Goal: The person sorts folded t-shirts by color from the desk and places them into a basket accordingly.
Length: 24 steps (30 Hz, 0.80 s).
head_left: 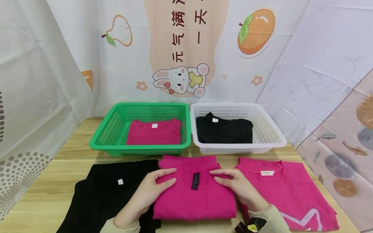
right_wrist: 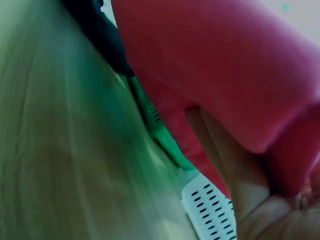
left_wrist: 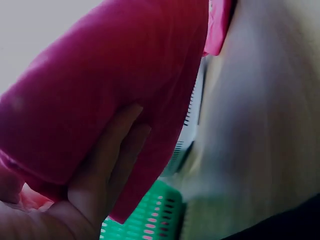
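A folded magenta garment with a black neck label is held up between both hands at the front middle. My left hand grips its left side, thumb and index finger on top. On the other side, my right hand grips it the same way. In the left wrist view, fingers of that hand lie against the underside of the cloth. Fingers of the right hand also support it from below in the right wrist view, with the wooden tabletop showing beneath.
Behind stand a green basket holding a folded magenta shirt and a white basket holding a folded black shirt. A black garment lies at left, a magenta shirt at right. Patterned cloth hangs behind.
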Motion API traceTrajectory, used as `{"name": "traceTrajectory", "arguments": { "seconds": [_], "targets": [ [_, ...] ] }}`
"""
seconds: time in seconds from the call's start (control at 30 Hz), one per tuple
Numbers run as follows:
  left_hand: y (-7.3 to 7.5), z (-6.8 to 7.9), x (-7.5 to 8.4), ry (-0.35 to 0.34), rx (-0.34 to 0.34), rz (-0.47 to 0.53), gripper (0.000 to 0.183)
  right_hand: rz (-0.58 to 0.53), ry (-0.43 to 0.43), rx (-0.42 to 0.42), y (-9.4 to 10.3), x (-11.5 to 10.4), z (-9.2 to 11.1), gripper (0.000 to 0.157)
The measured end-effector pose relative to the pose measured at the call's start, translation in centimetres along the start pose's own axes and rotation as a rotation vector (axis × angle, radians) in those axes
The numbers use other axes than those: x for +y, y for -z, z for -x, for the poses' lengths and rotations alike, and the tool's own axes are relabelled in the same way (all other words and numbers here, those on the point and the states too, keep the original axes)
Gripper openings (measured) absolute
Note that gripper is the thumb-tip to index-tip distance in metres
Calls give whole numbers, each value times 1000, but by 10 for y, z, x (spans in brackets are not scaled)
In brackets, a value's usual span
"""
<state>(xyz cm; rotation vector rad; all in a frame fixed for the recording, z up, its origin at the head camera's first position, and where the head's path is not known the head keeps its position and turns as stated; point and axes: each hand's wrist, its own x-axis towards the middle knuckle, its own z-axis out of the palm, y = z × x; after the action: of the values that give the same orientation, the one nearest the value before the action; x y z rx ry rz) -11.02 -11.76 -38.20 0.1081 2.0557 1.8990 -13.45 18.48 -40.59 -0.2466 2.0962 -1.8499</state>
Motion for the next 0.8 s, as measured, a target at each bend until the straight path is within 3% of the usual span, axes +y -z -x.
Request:
{"name": "traceTrajectory", "arguments": {
  "seconds": [0.37, 0.53, 0.67, 0.8],
  "targets": [
    [4, 14, 21, -36, 26, -28, 50, -59, 62, -6, -1, -27, 10, 29],
    [4, 17, 32, -20, 85, -14, 48, -111, 56, -6, -2, -39, 13, 27],
    [5, 19, 41, -14, 128, -18, 46, -152, 74, 12, -4, -45, 10, 29],
    [10, 22, 50, -28, 119, -35, 49, -169, 102, 66, -6, -51, 6, 30]
  ]
}}
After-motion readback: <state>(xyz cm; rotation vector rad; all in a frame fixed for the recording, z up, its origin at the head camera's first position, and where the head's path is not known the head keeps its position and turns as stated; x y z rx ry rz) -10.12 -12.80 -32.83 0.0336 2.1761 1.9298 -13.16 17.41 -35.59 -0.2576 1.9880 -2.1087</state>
